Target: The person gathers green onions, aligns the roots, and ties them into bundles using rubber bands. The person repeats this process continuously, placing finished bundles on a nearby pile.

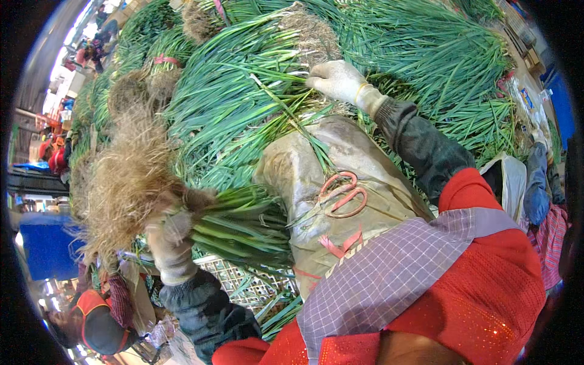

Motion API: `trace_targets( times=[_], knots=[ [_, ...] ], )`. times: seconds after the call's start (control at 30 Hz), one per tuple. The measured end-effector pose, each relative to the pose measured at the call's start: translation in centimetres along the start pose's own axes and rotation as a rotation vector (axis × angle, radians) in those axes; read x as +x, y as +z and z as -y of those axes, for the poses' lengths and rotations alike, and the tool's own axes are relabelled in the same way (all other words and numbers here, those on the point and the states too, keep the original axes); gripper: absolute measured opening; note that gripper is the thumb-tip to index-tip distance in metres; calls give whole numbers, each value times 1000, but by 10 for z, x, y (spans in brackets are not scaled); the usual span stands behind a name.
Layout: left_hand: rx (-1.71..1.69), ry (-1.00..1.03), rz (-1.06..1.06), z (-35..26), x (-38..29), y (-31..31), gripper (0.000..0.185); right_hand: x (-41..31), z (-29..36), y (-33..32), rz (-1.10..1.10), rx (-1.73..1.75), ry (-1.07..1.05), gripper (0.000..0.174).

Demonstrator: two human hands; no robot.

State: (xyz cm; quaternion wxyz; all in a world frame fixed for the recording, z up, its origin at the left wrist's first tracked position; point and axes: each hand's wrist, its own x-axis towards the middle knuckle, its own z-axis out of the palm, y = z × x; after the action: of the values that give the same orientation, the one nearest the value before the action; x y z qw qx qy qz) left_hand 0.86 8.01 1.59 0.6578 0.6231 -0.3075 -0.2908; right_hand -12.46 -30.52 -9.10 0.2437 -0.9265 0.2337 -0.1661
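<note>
My left hand [171, 242], in a pale knitted glove, grips a bunch of green alliums [242, 228] just below its roots. The brown root mass [127, 169] points up and left and is motion-blurred; the leaves trail right beside my lap. My right hand [337, 82], gloved too, rests at the root end of the large heap of alliums [246, 77], its fingers curled around a few pale stalks. Red-handled scissors [344, 194] lie on the stained plastic apron [365, 159] over my knees, close to a few strips of pink tape [342, 244].
A white lattice plastic crate [246, 278] stands below the left-hand bunch. Tied bundles [164, 61] with roots lie at the upper left, and more loose alliums [424, 59] spread to the right. One person [100, 319] is at the lower left; another's sleeve [536, 182] shows at right.
</note>
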Motion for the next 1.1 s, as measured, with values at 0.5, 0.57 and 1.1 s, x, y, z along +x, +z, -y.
trace_targets(
  times=[0.5,0.57,1.1],
  knots=[
    [140,-196,-196,19,6,36,52,35,-19,80,364,-402,-82,24],
    [144,-188,-187,24,6,33,50,23,-49,40,377,-477,18,23],
    [-46,-259,-183,40,27,40,62,17,-86,84,-122,-482,1,22]
  ],
)
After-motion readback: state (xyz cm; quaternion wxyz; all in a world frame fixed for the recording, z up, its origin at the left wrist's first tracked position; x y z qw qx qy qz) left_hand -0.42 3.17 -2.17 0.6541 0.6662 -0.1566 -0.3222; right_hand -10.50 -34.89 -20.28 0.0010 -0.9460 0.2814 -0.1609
